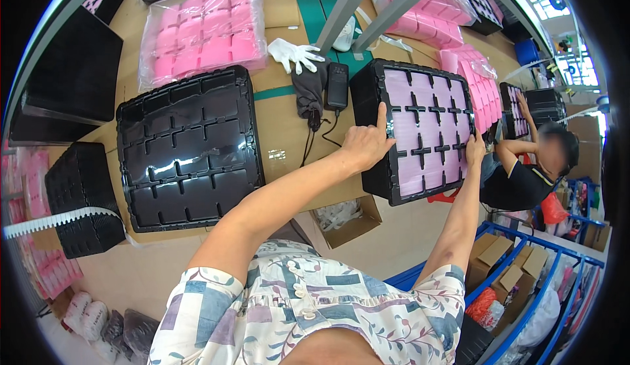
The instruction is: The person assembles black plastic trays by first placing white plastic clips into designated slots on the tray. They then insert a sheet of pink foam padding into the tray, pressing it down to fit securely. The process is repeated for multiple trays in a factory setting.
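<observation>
A stack of black plastic trays (371, 106) stands in front of me to the right. Its top tray has cross-shaped dividers and pale pink foam sheets (426, 139) in its compartments. My left hand (367, 147) touches the tray's left rim, index finger stretched along it and thumb apart, the other fingers bent and partly hidden. At the opposite edge, my right hand (475, 150) grips the rim, its fingers closed round the side. Left of my left arm lies a black tray (190, 148) with shiny compartments and no pink sheets showing.
Bagged pink foam (203, 30) sits at the back left, beside a white glove (294, 54) and a black power adapter (336, 86) with its cable. More stacked black trays (82, 198) stand far left. An open carton (348, 224) is below the table edge. A co-worker (525, 175) handles trays at right.
</observation>
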`<action>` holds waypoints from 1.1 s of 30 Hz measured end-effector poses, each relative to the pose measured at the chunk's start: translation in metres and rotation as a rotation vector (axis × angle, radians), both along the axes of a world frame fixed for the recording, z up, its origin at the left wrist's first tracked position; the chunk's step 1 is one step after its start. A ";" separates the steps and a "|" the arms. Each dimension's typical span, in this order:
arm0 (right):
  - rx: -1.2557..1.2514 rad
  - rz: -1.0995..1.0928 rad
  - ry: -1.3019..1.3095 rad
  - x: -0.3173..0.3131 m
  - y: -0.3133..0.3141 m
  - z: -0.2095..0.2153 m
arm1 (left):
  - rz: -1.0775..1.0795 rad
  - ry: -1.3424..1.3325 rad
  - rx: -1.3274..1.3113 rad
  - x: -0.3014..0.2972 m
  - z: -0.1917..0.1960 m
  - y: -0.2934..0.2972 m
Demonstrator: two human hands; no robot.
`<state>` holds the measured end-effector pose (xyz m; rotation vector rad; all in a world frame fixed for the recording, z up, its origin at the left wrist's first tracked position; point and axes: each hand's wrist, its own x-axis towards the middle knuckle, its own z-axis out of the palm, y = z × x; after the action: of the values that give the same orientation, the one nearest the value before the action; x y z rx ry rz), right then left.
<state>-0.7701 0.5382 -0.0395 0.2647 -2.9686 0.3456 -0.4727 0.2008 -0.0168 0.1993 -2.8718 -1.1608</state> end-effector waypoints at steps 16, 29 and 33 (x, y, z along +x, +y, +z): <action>0.020 0.026 -0.076 -0.020 0.001 -0.001 | 0.035 0.016 0.041 -0.013 -0.007 -0.002; -0.821 0.187 0.142 0.175 -0.160 0.051 | 1.088 0.497 -0.063 0.321 0.089 -0.159; -0.942 0.580 -0.226 0.272 -0.295 0.072 | 1.759 0.650 -0.494 0.509 0.073 -0.244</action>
<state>-0.4977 0.2430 0.0321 0.9724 -2.4666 1.8236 0.0362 -0.0431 0.0558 1.4644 -1.2931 -0.0488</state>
